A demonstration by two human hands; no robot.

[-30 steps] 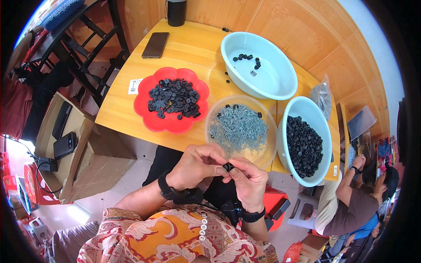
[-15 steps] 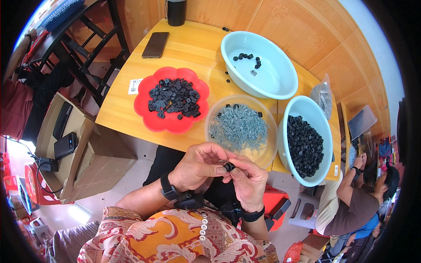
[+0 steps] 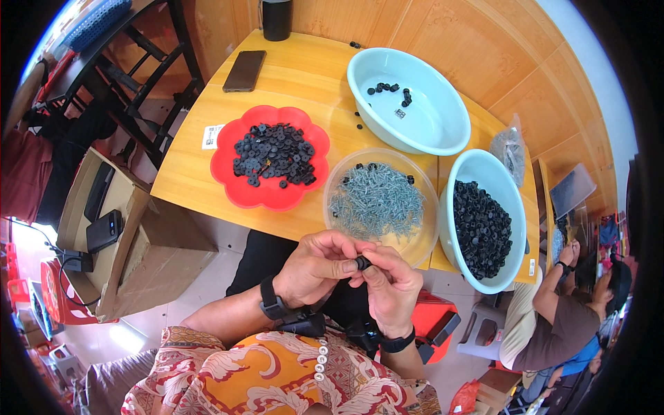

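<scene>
Yellow wood makes up the table [image 3: 304, 90] before me, and wooden panelling rises behind it. Nearest to me, below the table's edge, my left hand [image 3: 319, 266] and right hand [image 3: 392, 287] meet over my lap. Both are curled tight, fingertips pressed together on a small black part [image 3: 362, 262], pinched between the thumb and fingers of each hand; my left thumb lies beside it and my right forefinger comes up under it. I wear a dark watch [image 3: 271, 303] on my left wrist and a dark band on the right.

Just beyond my hands, at the table's near edge, sits a clear round bowl [image 3: 342, 185] of grey screws [image 3: 377, 200]. To its right, touching or nearly so, a pale blue oval basin [image 3: 517, 207] holds a heap of black round parts [image 3: 481, 227]. To the left of the clear bowl lies a red scalloped plate [image 3: 232, 183] with black washers [image 3: 274, 153] piled on it.

Farther back stands a larger pale blue basin [image 3: 432, 135], with only a few black pieces [image 3: 389, 88] in it. A dark phone [image 3: 244, 70] lies flat at the far left of the table, and a black cylinder [image 3: 277, 17] stands at the far edge. Off to the right, another person [image 3: 553, 311] sits low, well apart from me. On my left, a cardboard box [image 3: 131, 256] rests on the floor.
</scene>
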